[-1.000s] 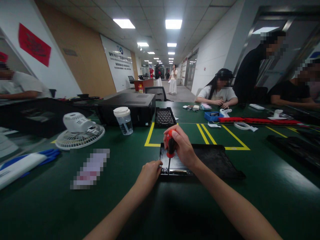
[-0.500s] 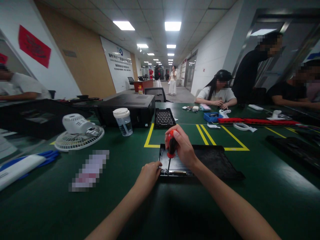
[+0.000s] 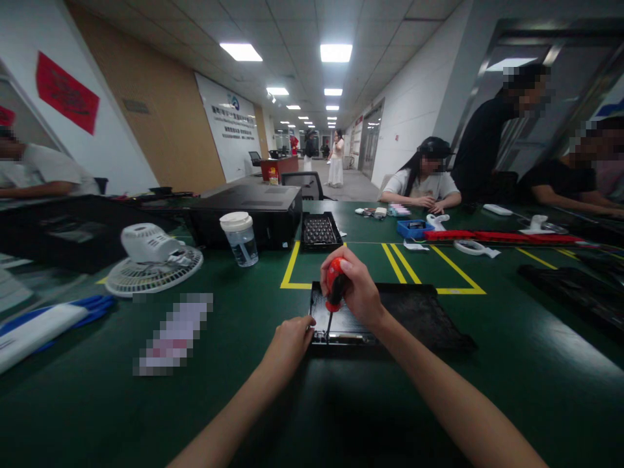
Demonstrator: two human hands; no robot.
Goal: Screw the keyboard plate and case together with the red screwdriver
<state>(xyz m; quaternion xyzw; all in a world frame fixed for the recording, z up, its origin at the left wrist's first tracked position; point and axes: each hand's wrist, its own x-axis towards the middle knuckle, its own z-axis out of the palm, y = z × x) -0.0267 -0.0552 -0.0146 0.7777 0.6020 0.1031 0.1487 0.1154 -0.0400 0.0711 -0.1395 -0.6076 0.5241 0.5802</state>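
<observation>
A screwdriver with a red and black handle is wrapped in the fingers of my right hand. Its thin shaft points down, and the tip meets the near left part of a flat black plastic panel, beside a pale metallic strip. Whether a screw sits under the tip is too small to tell. My left hand grips the panel's near left corner, its fingertips on the edge and partly hidden. The panel lies flat on the green table.
Behind the panel is a black tray by a large black case. To the left are a lidded cup, a white fan and blue-and-white gloves. A blue box stands farther right, with a co-worker seated behind.
My right hand has shifted slightly on the screwdriver, and the red top of the handle shows more between the fingers. My left hand and the panel stay in place.
</observation>
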